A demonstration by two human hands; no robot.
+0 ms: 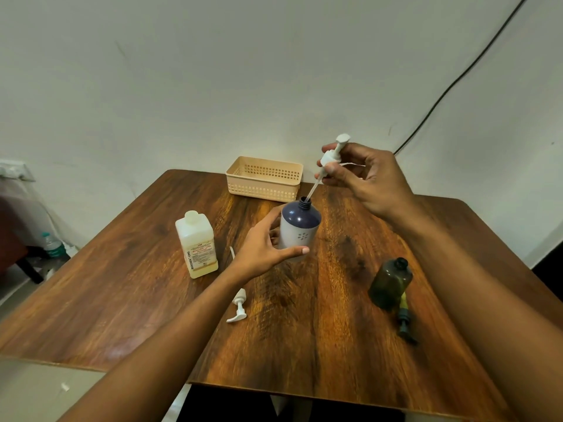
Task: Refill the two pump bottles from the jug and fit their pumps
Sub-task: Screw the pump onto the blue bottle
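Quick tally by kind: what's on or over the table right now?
Bottles: 2, navy-white bottle, olive bottle
Pumps: 3, held white pump, lying white pump, dark pump
Jug: 1
Basket: 1
Total: 7

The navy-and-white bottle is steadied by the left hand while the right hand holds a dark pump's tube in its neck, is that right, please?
Not quite: the head view shows a white pump, not dark. The left hand steadies the navy-and-white bottle while the right hand holds the tube in its neck.
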